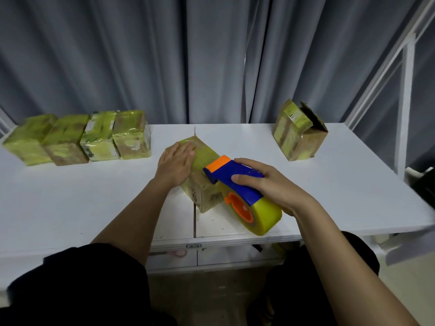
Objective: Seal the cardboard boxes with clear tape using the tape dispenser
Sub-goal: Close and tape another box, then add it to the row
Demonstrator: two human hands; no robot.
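A small cardboard box wrapped in yellowish tape lies at the middle of the white table. My left hand rests flat on its top, fingers spread, pressing it down. My right hand grips the blue and orange tape dispenser, whose yellow-tinted tape roll hangs off the box's near right corner. The dispenser's orange front edge touches the box's top. A row of several taped boxes stands at the back left. One box with an open flap stands at the back right.
Grey curtains hang behind the table. A white metal frame rises at the right edge. A dark object sits past the table's right end. My dark-clothed lap lies below the front edge.
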